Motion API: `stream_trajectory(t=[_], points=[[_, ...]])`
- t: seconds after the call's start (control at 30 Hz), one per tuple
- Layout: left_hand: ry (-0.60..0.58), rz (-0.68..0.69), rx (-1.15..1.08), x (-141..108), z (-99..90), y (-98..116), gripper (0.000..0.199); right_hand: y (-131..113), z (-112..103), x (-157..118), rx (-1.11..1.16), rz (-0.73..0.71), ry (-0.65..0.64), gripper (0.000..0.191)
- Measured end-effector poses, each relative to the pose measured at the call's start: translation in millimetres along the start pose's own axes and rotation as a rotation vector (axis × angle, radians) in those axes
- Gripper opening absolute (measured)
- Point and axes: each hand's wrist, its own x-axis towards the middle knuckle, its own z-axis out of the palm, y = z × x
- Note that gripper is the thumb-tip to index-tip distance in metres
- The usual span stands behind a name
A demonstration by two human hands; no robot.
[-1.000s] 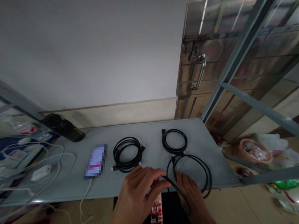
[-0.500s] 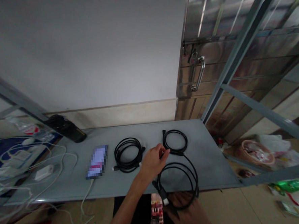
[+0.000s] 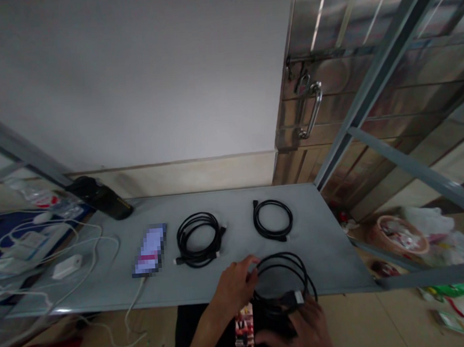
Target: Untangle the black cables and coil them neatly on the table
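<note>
Over the table's front edge, a loosely coiled black cable [image 3: 286, 255] is held between both hands. My left hand [image 3: 234, 284] has its fingers closed on the left side of the loops. From below, my right hand [image 3: 304, 323] grips the coil's lower right, beside a connector with a pale tip [image 3: 298, 297]. Two other black cables rest on the table: a small neat coil [image 3: 257, 225] behind the hands, and a thicker coil [image 3: 182, 250] to the left with its connectors sticking out. Part of the held cable is hidden by the right hand.
A phone [image 3: 150, 250] on a white charging cord lies left on the grey table [image 3: 234, 205]. Farther left are a black bottle [image 3: 103, 198], a white adapter [image 3: 67, 267] and tangled white cords. A small printed box [image 3: 244, 330] sits below the table edge. Metal posts frame the table.
My left hand has come down toward me from beside the small coil to the held loops. My right hand and the connector have shifted right. The held cable's loops are drawn closer together.
</note>
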Motion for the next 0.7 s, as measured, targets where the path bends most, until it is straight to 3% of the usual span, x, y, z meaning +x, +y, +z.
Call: stream_trajectory(t=[0.13, 0.33, 0.43, 0.53, 0.6, 0.7], points=[[-0.023, 0.144, -0.142, -18.5, -10.5, 13.1, 0.030, -1.6, -2.3, 19.8, 0.028, 0.079, -0.002, 0.023], [0.004, 0.440, -0.276, -39.1, -32.8, 27.7, 0.024, -2.7, -13.0, 51.1, 0.157, 0.246, 0.018, 0.034], [-0.058, 0.432, -0.324, -42.2, -31.2, 30.9, 0.038, -6.7, -23.3, 63.5, 0.246, 0.423, -0.015, 0.049], [-0.097, 0.334, -0.378, -45.1, -32.8, 38.6, 0.017, -12.0, -32.6, 72.6, 0.347, 0.645, -0.035, 0.063], [-0.124, 0.317, -0.466, -47.5, -41.1, 45.6, 0.016, -13.1, -36.4, 73.9, 0.390, 0.764, -0.041, 0.067], [-0.126, 0.326, -0.550, -50.0, -60.1, 52.2, 0.017, -4.5, -40.6, 68.5, 0.384, 0.781, -0.072, 0.064]])
